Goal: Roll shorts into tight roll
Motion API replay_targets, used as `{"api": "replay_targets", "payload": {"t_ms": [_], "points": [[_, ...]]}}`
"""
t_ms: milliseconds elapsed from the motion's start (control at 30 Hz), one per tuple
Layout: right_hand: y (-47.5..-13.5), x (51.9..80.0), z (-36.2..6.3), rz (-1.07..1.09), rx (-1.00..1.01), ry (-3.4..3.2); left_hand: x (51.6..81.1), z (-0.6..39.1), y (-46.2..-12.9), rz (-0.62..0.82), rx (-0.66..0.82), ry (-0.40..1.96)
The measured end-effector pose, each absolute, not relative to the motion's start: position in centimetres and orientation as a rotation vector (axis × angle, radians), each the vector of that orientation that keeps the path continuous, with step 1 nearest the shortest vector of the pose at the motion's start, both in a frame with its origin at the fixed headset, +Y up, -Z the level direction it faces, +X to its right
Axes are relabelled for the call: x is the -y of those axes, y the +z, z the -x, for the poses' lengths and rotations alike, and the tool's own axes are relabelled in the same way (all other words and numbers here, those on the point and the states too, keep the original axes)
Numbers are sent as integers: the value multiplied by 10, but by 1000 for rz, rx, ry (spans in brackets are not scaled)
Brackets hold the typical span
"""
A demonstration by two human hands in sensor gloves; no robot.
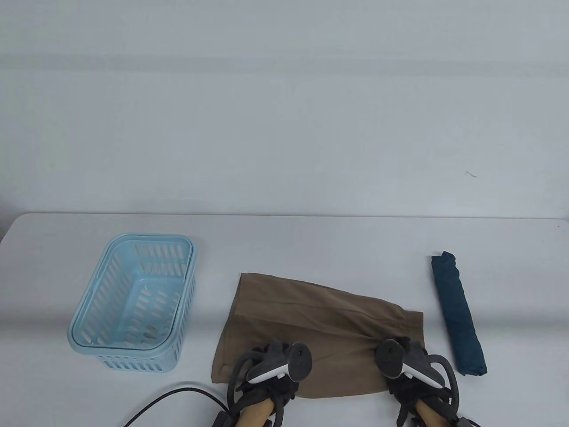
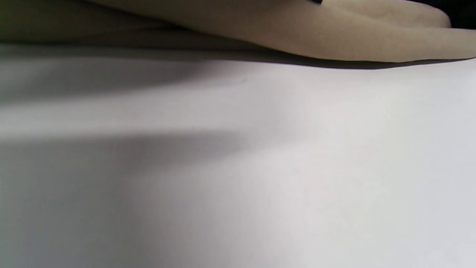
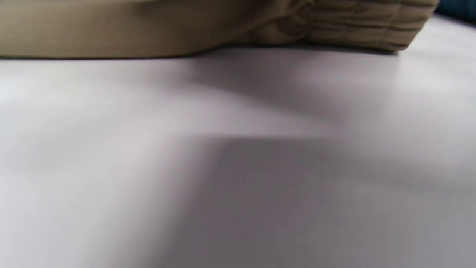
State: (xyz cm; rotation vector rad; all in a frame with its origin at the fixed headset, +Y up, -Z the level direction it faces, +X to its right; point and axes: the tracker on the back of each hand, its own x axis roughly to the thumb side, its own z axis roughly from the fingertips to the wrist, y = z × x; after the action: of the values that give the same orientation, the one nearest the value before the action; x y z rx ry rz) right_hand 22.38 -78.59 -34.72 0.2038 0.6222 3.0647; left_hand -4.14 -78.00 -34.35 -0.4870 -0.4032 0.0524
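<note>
Thin, soft, light tan fabric shorts [image 1: 311,320] lying flat under both gloved hands, left hand [image 1: 271,360] and right hand [image 1: 406,358], finger state hidden by trackers; probably limp and creasing easily, best taken along near hem.

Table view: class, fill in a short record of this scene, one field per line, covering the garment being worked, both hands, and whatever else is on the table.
shorts: tan shorts, lying flat, not yet rolled
left hand: left hand on the shorts' near edge, fingers hidden
right hand: right hand on the near edge by the waistband, fingers hidden
basket: blue basket, left of the shorts
roll: dark blue roll, right of the shorts
</note>
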Motion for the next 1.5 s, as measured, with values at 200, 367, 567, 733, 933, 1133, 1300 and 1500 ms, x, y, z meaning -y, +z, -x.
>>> {"api": "replay_targets", "payload": {"t_ms": [200,367,567,733,933,1133,1300,1500], "points": [[-347,785,-221,-204,-626,3096,777,43,-351,477,382,45],[-346,782,-218,-210,-636,3090,771,42,-361,490,352,3],[-344,776,-208,-234,-665,3088,764,35,-378,548,288,-55],[-345,772,-202,-220,-714,3026,760,27,-394,559,257,-94],[-345,767,-194,-257,-746,3011,760,17,-411,583,232,-131],[-345,764,-187,-297,-765,2986,763,11,-423,590,229,-171],[-344,764,-182,-331,-793,2954,764,10,-435,597,220,-172],[-341,763,-175,-391,-810,2916,766,8,-445,596,218,-192]]}}
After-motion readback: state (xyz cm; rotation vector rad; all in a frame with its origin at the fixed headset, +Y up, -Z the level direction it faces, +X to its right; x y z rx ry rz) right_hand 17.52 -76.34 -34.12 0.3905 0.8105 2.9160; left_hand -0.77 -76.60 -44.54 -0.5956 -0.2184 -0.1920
